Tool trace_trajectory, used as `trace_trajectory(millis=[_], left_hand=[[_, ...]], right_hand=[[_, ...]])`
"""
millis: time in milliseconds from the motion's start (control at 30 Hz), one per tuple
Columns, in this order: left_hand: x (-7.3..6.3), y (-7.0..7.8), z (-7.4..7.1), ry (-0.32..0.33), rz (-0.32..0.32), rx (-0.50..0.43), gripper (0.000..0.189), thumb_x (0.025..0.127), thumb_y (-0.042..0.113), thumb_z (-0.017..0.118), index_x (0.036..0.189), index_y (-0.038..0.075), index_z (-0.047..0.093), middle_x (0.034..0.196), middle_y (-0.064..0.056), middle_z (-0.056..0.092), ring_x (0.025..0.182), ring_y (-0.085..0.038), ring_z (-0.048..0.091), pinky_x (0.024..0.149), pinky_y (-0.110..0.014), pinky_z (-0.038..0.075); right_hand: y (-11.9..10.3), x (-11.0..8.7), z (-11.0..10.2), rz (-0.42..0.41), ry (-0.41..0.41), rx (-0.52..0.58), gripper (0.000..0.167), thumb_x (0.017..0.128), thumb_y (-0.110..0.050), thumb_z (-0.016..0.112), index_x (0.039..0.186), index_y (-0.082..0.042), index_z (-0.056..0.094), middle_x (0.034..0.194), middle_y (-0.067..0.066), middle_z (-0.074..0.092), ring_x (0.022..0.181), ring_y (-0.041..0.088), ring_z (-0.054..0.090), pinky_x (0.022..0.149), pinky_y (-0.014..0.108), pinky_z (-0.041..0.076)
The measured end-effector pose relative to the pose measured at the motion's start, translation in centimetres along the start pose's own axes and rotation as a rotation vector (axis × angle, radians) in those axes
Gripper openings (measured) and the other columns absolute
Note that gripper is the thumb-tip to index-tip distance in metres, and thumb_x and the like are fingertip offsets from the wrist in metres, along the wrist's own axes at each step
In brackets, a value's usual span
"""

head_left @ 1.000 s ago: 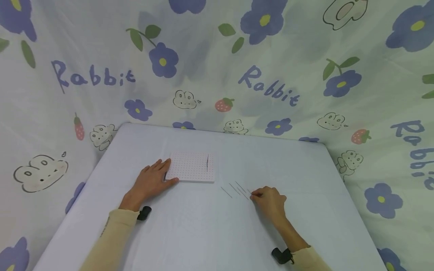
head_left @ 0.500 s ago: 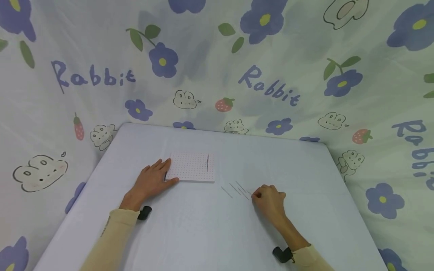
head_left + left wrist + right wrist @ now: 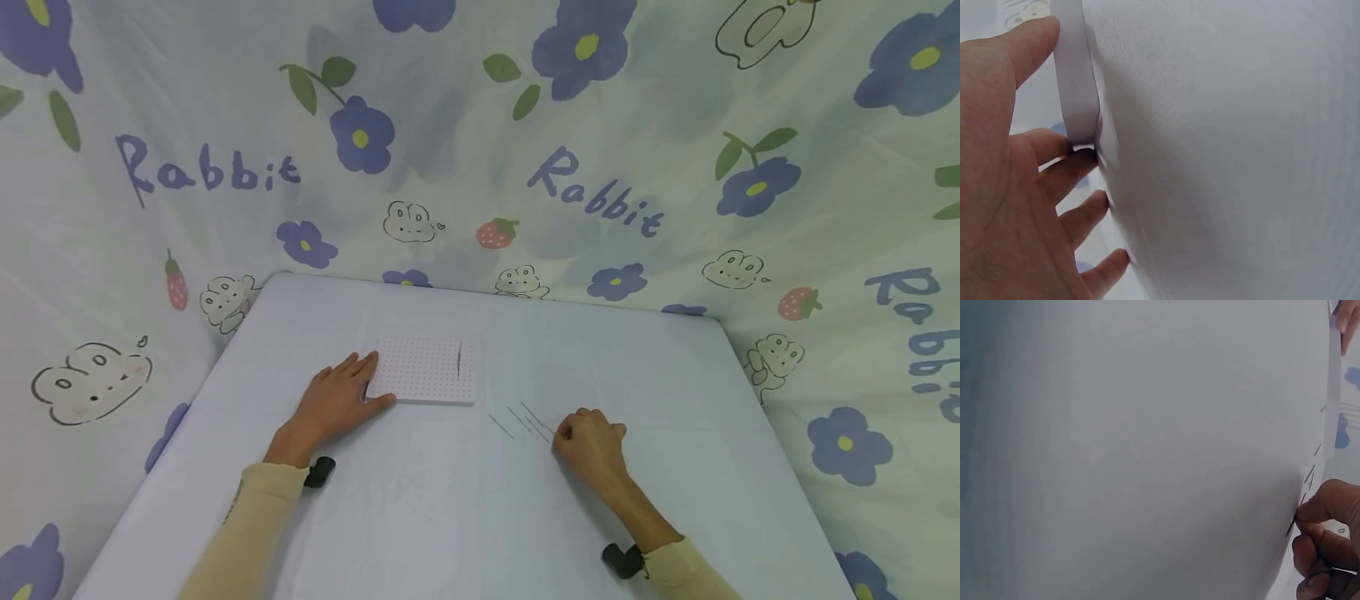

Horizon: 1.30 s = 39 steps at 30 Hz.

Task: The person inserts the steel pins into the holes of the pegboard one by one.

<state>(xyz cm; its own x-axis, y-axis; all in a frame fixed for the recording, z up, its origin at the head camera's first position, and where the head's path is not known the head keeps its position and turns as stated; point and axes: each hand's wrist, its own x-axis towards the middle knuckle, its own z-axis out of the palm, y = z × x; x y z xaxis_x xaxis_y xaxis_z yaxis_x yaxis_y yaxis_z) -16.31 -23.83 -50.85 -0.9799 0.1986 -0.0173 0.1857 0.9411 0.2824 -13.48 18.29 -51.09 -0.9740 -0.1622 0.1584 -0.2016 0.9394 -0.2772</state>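
Note:
A white board dotted with rows of small holes point(image 3: 420, 367) lies on the table, and thin dark sticks point(image 3: 459, 363) stand in a line near its right side. My left hand point(image 3: 333, 404) rests at the board's left end, fingers spread; the left wrist view shows the thumb point(image 3: 1038, 37) against the board's side point(image 3: 1075, 75). Several loose thin dark sticks point(image 3: 502, 426) lie slantwise on the table right of the board. At their right end my right hand point(image 3: 596, 450) pinches one thin dark stick point(image 3: 1290, 526) between thumb and forefinger, low at the tabletop; the fingertips hide part of it.
The white-covered table point(image 3: 420, 517) has a rounded far edge that meets a hanging cloth point(image 3: 450, 167) printed with flowers and rabbits. This cloth surrounds the table's back and sides. Black wrist cameras point(image 3: 320, 472) sit at both sleeves.
The right hand has shifted only slightly by the loose sticks, its fingertips still pinched together at the table. The left hand and the board have stayed in place.

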Motion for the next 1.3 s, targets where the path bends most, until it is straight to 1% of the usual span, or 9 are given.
trace_trajectory(millis=[200,467,733,867,1033,1300], left_hand=[[0.0,0.0,0.0,-0.001,-0.002,-0.001,0.093,0.094,0.063,0.057,0.156,0.000,0.031,0.160,-0.019,0.035,0.148,-0.043,0.028,0.115,-0.066,0.024],[0.0,0.0,-0.1,-0.008,-0.002,-0.002,0.094,0.094,0.064,0.057,0.157,0.000,0.030,0.160,-0.019,0.035,0.148,-0.043,0.028,0.115,-0.067,0.023],[0.0,0.1,-0.2,-0.007,-0.002,-0.004,0.094,0.094,0.064,0.057,0.157,0.000,0.030,0.160,-0.019,0.034,0.149,-0.043,0.027,0.115,-0.067,0.023],[0.0,0.1,-0.2,-0.011,-0.002,-0.003,0.093,0.094,0.063,0.058,0.157,0.000,0.030,0.160,-0.020,0.035,0.148,-0.043,0.028,0.115,-0.067,0.023],[-0.1,0.1,-0.2,-0.006,-0.004,0.001,0.093,0.094,0.063,0.058,0.156,0.000,0.031,0.159,-0.021,0.035,0.148,-0.043,0.028,0.115,-0.067,0.023],[-0.1,0.0,-0.1,-0.004,-0.007,-0.007,0.093,0.094,0.062,0.058,0.157,0.000,0.030,0.160,-0.020,0.035,0.149,-0.043,0.027,0.115,-0.067,0.022]], right_hand=[[-0.1,0.1,0.3,-0.013,0.007,-0.010,0.012,0.076,-0.010,0.073,0.064,-0.013,0.072,0.066,-0.004,0.059,0.066,0.016,0.054,0.059,0.039,0.032],[-0.1,0.2,0.4,-0.025,-0.002,-0.028,0.016,0.076,-0.010,0.073,0.061,-0.013,0.068,0.063,-0.005,0.056,0.064,0.015,0.052,0.059,0.039,0.032],[-0.4,0.7,-0.1,-0.062,-0.035,-0.034,0.022,0.073,-0.004,0.067,0.054,-0.013,0.061,0.058,-0.004,0.051,0.057,0.013,0.046,0.056,0.038,0.030],[-0.4,0.8,0.0,-0.078,-0.058,-0.041,0.020,0.071,-0.004,0.067,0.053,-0.012,0.062,0.058,-0.004,0.051,0.056,0.013,0.045,0.055,0.038,0.030],[-0.3,1.0,0.1,-0.078,-0.080,-0.043,0.020,0.071,-0.005,0.067,0.054,-0.013,0.062,0.058,-0.004,0.052,0.055,0.013,0.045,0.055,0.038,0.031],[-0.2,1.2,0.0,-0.056,-0.127,-0.036,0.023,0.072,-0.007,0.066,0.053,-0.016,0.060,0.059,-0.006,0.052,0.057,0.013,0.045,0.057,0.040,0.032]])
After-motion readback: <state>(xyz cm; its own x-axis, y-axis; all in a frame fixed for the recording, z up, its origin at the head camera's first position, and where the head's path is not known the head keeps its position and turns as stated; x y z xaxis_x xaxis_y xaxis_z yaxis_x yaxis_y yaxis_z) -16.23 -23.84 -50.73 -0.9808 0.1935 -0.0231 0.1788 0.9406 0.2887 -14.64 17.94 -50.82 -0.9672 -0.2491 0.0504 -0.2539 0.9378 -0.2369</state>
